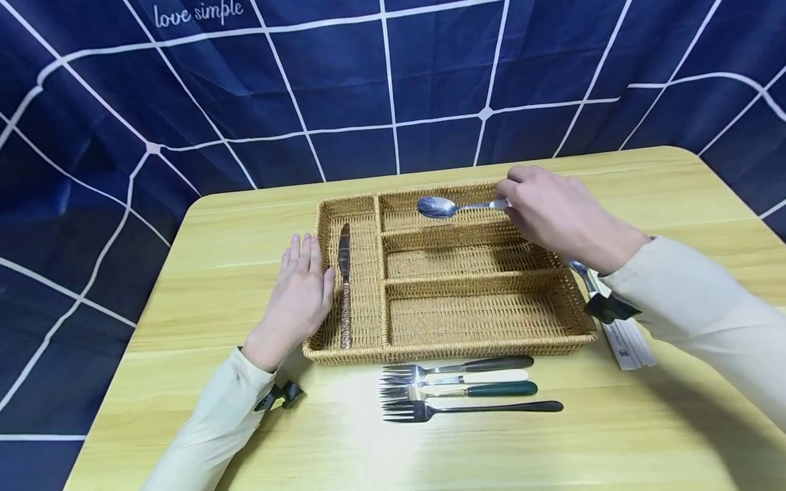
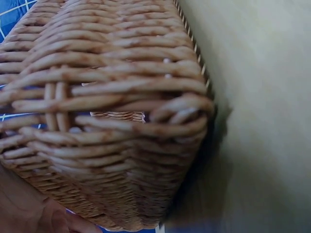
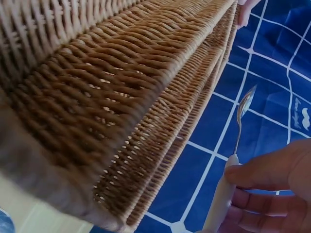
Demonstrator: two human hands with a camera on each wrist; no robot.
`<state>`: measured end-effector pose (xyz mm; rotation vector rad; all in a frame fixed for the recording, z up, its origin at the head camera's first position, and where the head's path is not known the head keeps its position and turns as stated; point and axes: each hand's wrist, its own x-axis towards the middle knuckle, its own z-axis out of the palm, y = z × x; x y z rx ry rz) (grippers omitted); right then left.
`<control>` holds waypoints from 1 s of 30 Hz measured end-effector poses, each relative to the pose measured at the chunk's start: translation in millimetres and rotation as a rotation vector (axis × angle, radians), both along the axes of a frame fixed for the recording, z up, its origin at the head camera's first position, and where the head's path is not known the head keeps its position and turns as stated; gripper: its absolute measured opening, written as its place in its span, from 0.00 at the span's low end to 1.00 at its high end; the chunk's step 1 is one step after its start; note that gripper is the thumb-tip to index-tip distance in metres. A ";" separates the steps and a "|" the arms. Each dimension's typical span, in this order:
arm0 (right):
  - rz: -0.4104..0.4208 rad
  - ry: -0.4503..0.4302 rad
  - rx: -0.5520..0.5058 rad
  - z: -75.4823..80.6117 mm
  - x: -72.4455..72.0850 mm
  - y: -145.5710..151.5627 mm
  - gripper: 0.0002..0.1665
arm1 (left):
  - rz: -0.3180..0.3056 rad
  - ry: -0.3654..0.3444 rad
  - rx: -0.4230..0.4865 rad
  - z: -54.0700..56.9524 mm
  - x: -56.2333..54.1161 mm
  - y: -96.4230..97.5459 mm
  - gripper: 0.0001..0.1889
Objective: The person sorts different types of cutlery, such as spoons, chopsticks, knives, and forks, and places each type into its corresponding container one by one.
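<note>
A spoon (image 1: 437, 207) with a white handle (image 3: 221, 199) is pinched between the thumb and fingers of my right hand (image 1: 555, 215). It is held level above the back right compartment of a wicker cutlery tray (image 1: 479, 348), bowl pointing left. My left hand (image 1: 296, 290) lies with straight fingers against the tray's left wall. In the long left compartment lies a table knife (image 1: 345, 286), blade toward the back. The left wrist view shows mostly the woven corner of the tray, with part of the hand at the lower left.
In front of the tray, several forks (image 1: 424, 411) lie side by side, tines left. Right of the tray, another spoon (image 1: 580, 268) and white-handled pieces (image 1: 629, 344) are partly hidden by my right forearm. A blue checked cloth (image 1: 344, 88) hangs behind the wooden table (image 1: 245, 211).
</note>
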<state>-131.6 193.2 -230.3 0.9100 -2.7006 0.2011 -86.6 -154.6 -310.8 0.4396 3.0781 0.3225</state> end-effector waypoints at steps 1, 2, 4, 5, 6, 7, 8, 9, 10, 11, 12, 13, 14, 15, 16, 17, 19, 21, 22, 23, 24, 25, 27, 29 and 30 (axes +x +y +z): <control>0.000 -0.001 0.003 0.4 -0.6 -1.4 0.02 | 0.001 -0.001 0.005 -0.3 -0.2 0.5 0.33; 0.000 -0.003 0.005 0.4 -1.3 -2.8 0.02 | 0.001 0.000 0.008 -0.5 -0.4 0.8 0.33; 0.002 -0.008 0.007 0.1 -2.6 -5.8 0.03 | 0.001 0.006 0.014 -1.0 -0.7 1.2 0.33; 0.005 -0.009 0.006 -0.2 -3.3 -7.4 0.03 | -0.001 0.009 0.016 -1.1 -0.9 1.3 0.33; 0.006 -0.012 0.006 -0.7 -4.2 -8.9 0.04 | -0.004 0.013 0.019 -1.2 -1.1 1.4 0.33; 0.006 -0.016 0.005 -1.0 -4.8 -10.3 0.04 | -0.006 0.017 0.021 -1.2 -1.3 1.4 0.33; 0.007 -0.020 0.004 -1.7 -6.1 -11.8 0.04 | -0.009 0.021 0.023 -1.3 -1.5 1.4 0.33; 0.008 -0.025 0.003 -3.0 -8.1 -13.3 0.04 | -0.010 0.023 0.027 -1.3 -1.7 1.2 0.33; 0.007 -0.036 0.004 -3.9 -10.0 -15.0 0.05 | -0.011 0.024 0.029 -1.2 -1.8 1.1 0.32; 0.005 -0.047 0.007 -5.3 -12.0 -16.5 0.05 | -0.011 0.022 0.030 -1.3 -1.8 1.0 0.32; 0.003 -0.060 0.009 -7.1 -14.4 -18.0 0.05 | -0.010 0.021 0.029 -1.5 -1.7 0.8 0.32; -0.002 -0.073 0.012 -9.2 -16.8 -19.4 0.06 | -0.008 0.019 0.029 -1.6 -1.5 0.6 0.33; -0.005 -0.083 0.015 -11.8 -19.3 -20.7 0.07 | -0.006 0.019 0.027 -1.9 -1.4 0.4 0.33; -0.010 -0.095 0.018 -14.5 -21.5 -21.8 0.07 | -0.004 0.017 0.026 -2.1 -1.2 0.3 0.33; -0.014 -0.103 0.020 -16.9 -23.2 -22.6 0.08 | -0.002 0.016 0.024 -2.1 -1.0 0.4 0.33; -0.015 -0.105 0.021 -19.9 -25.0 -23.0 0.08 | -0.001 0.015 0.021 -2.3 -0.9 0.4 0.33; -0.018 -0.104 0.020 -25.8 -28.1 -23.6 0.09 | 0.000 0.020 0.020 -2.5 -0.7 0.6 0.33; -0.021 -0.104 0.017 -31.3 -30.4 -23.9 0.09 | -0.001 0.023 0.019 -3.0 -0.8 0.6 0.33; -0.022 -0.102 0.014 -33.9 -31.5 -23.9 0.09 | -0.002 0.025 0.018 -3.3 -0.9 0.5 0.33; -0.025 -0.099 0.014 -36.1 -32.3 -23.9 0.09 | -0.003 0.026 0.016 -3.6 -1.2 0.4 0.33; -0.029 -0.097 0.012 -38.2 -32.9 -24.0 0.08 | -0.003 0.029 0.016 -3.7 -1.2 0.3 0.33; -0.031 -0.094 0.009 -40.2 -33.5 -24.0 0.08 | -0.003 0.029 0.015 -4.0 -1.4 0.2 0.33; -0.030 -0.085 0.003 -43.5 -34.4 -24.0 0.07 | -0.002 0.029 0.016 -3.9 -1.4 0.1 0.33; -0.026 -0.073 -0.004 -45.8 -35.0 -23.9 0.07 | -0.001 0.028 0.018 -3.6 -1.4 0.1 0.33; -0.024 -0.069 -0.010 -46.7 -35.3 -23.9 0.07 | 0.000 0.027 0.020 -3.4 -1.3 0.1 0.33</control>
